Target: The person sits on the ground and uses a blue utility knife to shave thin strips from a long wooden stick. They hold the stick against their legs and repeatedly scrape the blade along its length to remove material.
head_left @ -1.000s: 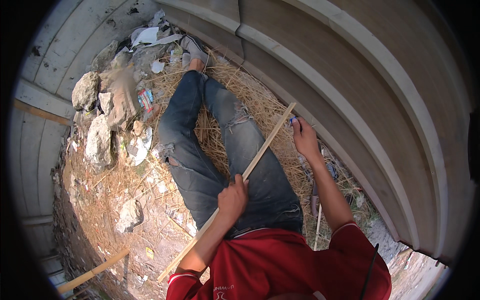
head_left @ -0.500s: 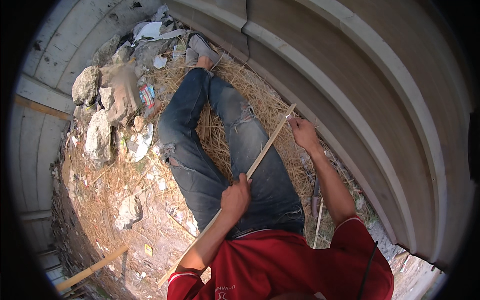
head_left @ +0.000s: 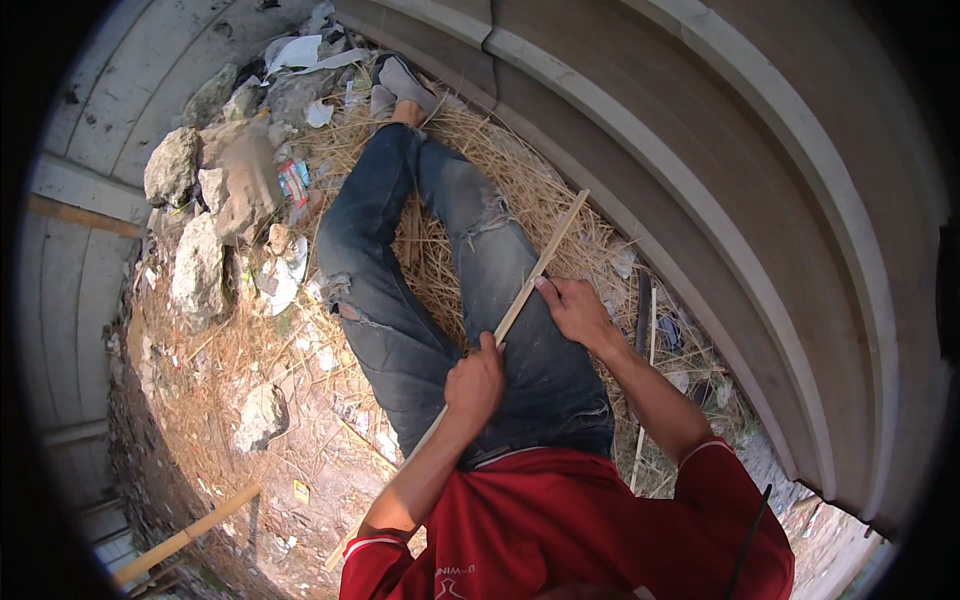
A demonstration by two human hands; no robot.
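A long, thin, pale strip of split bamboo or wood [head_left: 562, 232] runs slantwise over my lap, its far end beyond my right knee. My left hand [head_left: 474, 382] is closed round it near its middle, above my thigh. Farther along, my right hand [head_left: 576, 311] is closed, its fingertips and thumb against the strip's edge. Whether a small tool sits in those right fingers cannot be made out. The strip's near part passes under my left forearm and shows again beside my sleeve. My legs in torn jeans [head_left: 385, 270] are stretched out beneath it.
Dry straw and shavings [head_left: 530, 170] surround my legs. A corrugated metal wall [head_left: 700, 180] rises close on the right. Beside my right forearm lie a dark long object [head_left: 643, 315] and a thin stick [head_left: 652, 330]. Rocks [head_left: 198, 270] and litter lie left; a bamboo pole [head_left: 190, 535] juts in lower left.
My right hand has come down from near the strip's far end toward my left hand and now meets the strip. The left hand keeps its grip in nearly the same place.
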